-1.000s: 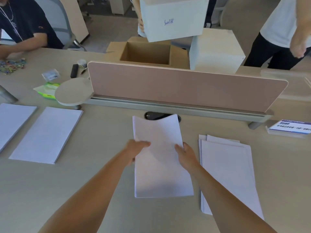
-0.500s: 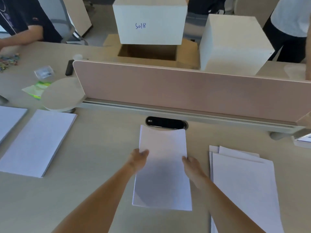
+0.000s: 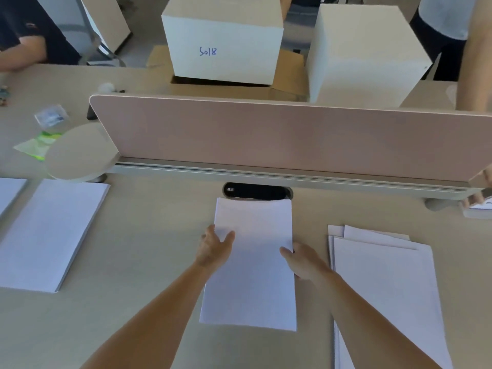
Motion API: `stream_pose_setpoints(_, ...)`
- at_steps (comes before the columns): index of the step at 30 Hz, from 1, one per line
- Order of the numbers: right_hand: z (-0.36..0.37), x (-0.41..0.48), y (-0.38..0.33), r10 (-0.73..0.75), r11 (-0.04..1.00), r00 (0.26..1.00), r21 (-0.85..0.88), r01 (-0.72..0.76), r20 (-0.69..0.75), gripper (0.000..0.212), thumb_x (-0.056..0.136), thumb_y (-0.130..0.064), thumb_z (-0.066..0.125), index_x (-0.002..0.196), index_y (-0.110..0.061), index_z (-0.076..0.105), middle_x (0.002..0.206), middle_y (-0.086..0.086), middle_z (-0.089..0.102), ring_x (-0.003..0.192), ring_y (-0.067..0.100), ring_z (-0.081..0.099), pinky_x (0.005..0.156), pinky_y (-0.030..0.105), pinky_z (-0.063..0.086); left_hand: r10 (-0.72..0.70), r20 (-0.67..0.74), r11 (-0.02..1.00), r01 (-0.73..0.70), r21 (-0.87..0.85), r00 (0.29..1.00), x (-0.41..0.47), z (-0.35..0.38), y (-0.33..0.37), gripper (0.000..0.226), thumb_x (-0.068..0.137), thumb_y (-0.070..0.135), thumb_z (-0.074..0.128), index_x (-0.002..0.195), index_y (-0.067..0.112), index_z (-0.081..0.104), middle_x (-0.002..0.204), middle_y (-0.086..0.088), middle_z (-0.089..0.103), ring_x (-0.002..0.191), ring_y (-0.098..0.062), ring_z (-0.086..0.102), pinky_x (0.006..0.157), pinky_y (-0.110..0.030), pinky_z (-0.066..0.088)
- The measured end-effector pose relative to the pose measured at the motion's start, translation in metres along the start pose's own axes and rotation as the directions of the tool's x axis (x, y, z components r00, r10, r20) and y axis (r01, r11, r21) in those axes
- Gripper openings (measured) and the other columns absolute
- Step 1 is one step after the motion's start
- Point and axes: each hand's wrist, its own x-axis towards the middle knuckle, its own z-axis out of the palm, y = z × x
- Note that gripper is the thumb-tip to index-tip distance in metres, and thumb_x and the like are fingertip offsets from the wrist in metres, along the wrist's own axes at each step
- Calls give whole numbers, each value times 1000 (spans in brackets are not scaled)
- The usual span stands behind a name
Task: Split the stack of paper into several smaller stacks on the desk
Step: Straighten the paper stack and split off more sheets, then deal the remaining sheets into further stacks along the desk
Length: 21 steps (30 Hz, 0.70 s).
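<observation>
Paper in four places on the desk [image 3: 149, 249]. Gripped the middle stack [image 3: 253, 275] with both hands, about halfway along its long sides. Pinched its left edge with the left hand [image 3: 215, 249], thumb laid on the top sheet, the other fingers curled at the edge and mostly hidden. Pinched its right edge with the right hand [image 3: 303, 261] in the same way, thumb on top, remaining fingers tucked under and out of sight. Held it square, long sides running away from the body, far edge reaching the rim of the black cable port [image 3: 257, 190] at the foot of the pink divider panel [image 3: 266, 134]. Could not tell whether it sat flat on the desk or slightly raised. Saw to the right, near but apart, a looser stack [image 3: 386, 288], sheets fanned out of line at the far end and partly covered by the right forearm. Saw well off to the left a neat stack [image 3: 50, 235], lying at an angle, and beyond it, cut by the picture's edge, a corner of another stack [image 3: 8, 193]. Noted a pale round disc [image 3: 77, 153] by the panel's left end, with a green packet [image 3: 37, 145] and a clear packet [image 3: 50, 117] near it. Noted behind the panel a white box [image 3: 223, 43] marked in blue ink, set in an open cardboard box [image 3: 287, 75], and a second white box [image 3: 364, 54] beside it.
</observation>
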Motion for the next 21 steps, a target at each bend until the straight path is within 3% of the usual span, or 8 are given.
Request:
stream_pose_setpoints(4,-6,-7,-2,36,996,999,-81,-33,36,42,98,-49,39,106,-10,53,82,2,54,73,20,61,71,34,53,-30,54,1000,30,5,998,-4,-7,4,71,94,54,46,152,18,28,147,-13,35,131,-33,45,104,-37,38)
stream_pose_setpoints(6,-8,-11,0,38,996,999,-77,-35,39,42,97,-49,40,94,-11,55,77,2,55,72,21,63,70,33,51,-23,64,1000,22,14,998,-9,-14,6,69,93,58,43,150,21,33,146,-12,40,133,-32,44,108,-40,39)
stream_pose_setpoints(9,-11,-18,1,36,998,999,-52,-35,3,45,96,-45,41,65,-14,43,59,2,48,53,21,53,58,26,40,-45,75,999,46,-16,996,-20,-27,3,76,90,69,31,149,22,38,152,-12,41,139,-31,40,114,-47,33)
stream_pose_setpoints(11,-13,-24,0,41,998,998,-35,-43,-56,47,97,-43,39,61,-14,41,59,1,47,51,19,49,55,25,38,-64,63,997,65,-29,996,-31,-38,1,85,87,75,23,146,17,44,153,-11,43,139,-32,42,116,-47,30)
stream_pose_setpoints(13,-16,-33,-1,21,998,995,-53,-27,-99,47,98,-43,38,62,-14,43,62,1,49,56,18,49,53,25,35,-95,34,994,96,-51,995,-44,-49,0,79,93,69,26,142,12,48,148,-15,47,135,-35,47,115,-47,34)
stream_pose_setpoints(15,-18,-43,-1,-9,998,992,-63,1,-128,46,98,-42,38,62,-14,42,64,1,48,58,17,49,52,25,33,-115,39,990,118,-81,993,-59,-57,-1,69,96,63,30,136,11,52,134,-13,58,118,-33,58,105,-40,42)
stream_pose_setpoints(17,-19,-57,0,-36,999,990,-28,32,-136,43,97,-43,39,63,-15,42,66,1,49,60,18,50,53,25,35,-98,57,987,104,-124,994,-78,-62,1,51,100,52,35,118,10,59,111,-11,62,94,-28,59,86,-34,45)
stream_pose_setpoints(21,-25,-97,6,-91,967,991,228,111,-100,30,82,-35,50,62,-16,37,61,2,43,56,22,45,60,30,37,-25,52,985,34,-172,998,-124,-64,9,37,100,37,47,98,5,65,80,-9,66,70,-25,59,69,-31,47)
